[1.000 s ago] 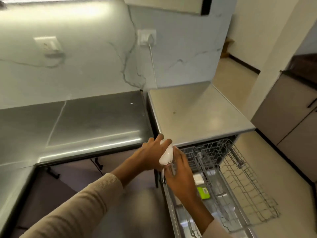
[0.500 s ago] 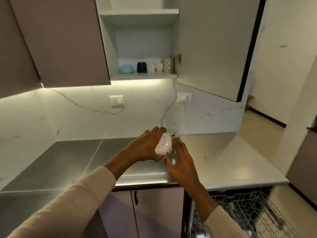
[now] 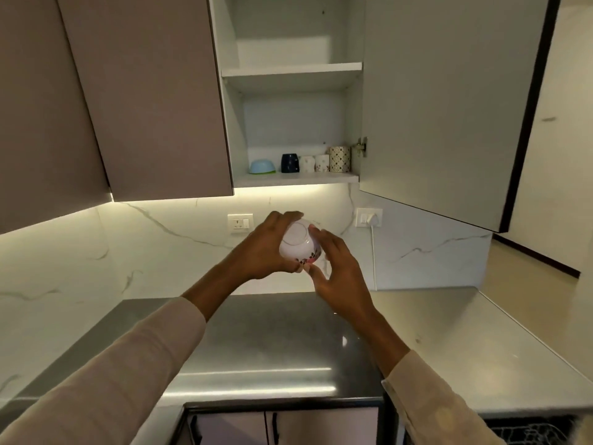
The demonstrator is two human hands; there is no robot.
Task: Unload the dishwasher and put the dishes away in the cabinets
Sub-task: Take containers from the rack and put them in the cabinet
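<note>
A small white cup (image 3: 299,243) with a pink and dark flower print is held up in front of me, its base turned toward me. My left hand (image 3: 263,248) wraps its left side. My right hand (image 3: 337,268) touches its right side with fingers spread. Above stands the open wall cabinet (image 3: 295,179). On its lower shelf sit a blue bowl (image 3: 261,166) turned upside down, a dark blue cup (image 3: 289,163), two white flowered cups (image 3: 314,163) and a patterned mug (image 3: 339,159).
The cabinet door (image 3: 449,101) hangs open to the right, above the steel counter (image 3: 272,342). The upper shelf (image 3: 292,70) holds nothing. A sliver of the dishwasher rack (image 3: 529,433) shows at the bottom right. A plugged socket (image 3: 369,217) is on the marble wall.
Both hands have lifted the cup from over the dishwasher rack up above the counter. My view has tilted up from the rack to the open cabinet.
</note>
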